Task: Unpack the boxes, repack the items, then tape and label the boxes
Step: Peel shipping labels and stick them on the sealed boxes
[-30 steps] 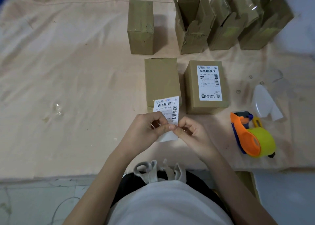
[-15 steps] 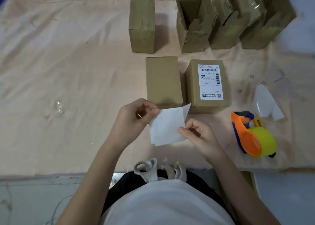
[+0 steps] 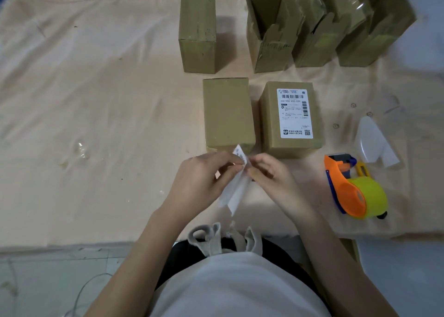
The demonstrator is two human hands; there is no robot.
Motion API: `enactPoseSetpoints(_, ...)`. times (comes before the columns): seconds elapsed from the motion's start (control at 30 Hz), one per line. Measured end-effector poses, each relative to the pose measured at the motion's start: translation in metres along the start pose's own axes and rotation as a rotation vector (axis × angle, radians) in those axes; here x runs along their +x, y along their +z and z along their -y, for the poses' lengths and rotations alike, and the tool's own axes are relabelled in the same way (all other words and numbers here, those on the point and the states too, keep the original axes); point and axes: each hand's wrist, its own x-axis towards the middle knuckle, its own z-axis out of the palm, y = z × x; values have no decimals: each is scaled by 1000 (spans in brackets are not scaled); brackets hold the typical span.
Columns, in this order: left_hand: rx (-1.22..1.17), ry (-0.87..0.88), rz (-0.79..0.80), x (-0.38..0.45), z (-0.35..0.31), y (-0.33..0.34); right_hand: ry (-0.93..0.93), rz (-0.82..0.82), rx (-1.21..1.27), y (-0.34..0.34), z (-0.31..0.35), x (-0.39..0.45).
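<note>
My left hand (image 3: 204,179) and my right hand (image 3: 271,177) pinch a white shipping label (image 3: 236,184) between them, just in front of a plain closed brown box (image 3: 228,112). The label hangs edge-on, its printed top corner showing between my fingertips. Right beside the plain box lies a second closed box (image 3: 271,124) with a label (image 3: 295,113) stuck on its top face. An orange tape dispenser with a yellow roll (image 3: 355,191) lies to the right of my hands.
A closed box (image 3: 197,33) stands upright at the back. To its right stand three open boxes (image 3: 271,30) with raised flaps, some with clear plastic in them. White label backing sheets (image 3: 372,146) lie behind the dispenser. A beige cloth (image 3: 84,100) covers the table.
The label was held flat with its blank back up half a second ago. Now it is turned edge-on, and both hands have come together at its top corner.
</note>
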Motion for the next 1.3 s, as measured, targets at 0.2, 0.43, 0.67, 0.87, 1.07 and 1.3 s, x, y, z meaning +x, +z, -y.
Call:
enactPoseSetpoints(0.2, 43, 62, -27, -4, 14, -5, 35, -136, 9, -9, -6, 3)
enactPoseSetpoints(0.43, 82, -32, -122, -4, 19, -14, 94, -164, -59, -23, -23, 1)
enactPoseSetpoints(0.67, 146, -259, -202, -7, 23, -21, 146, -222, -91, -28, -40, -2)
enactPoseSetpoints(0.87, 181, -284, -224, -12, 29, -27, 161, -290, -110, -23, -57, 3)
enactPoseSetpoints(1.07, 172, -284, -257, -17, 30, -37, 179, -344, -96, -6, -77, 11)
enactPoseSetpoints(1.3, 177, -306, -316, -29, 33, -46, 214, -310, -118, 13, -96, 18)
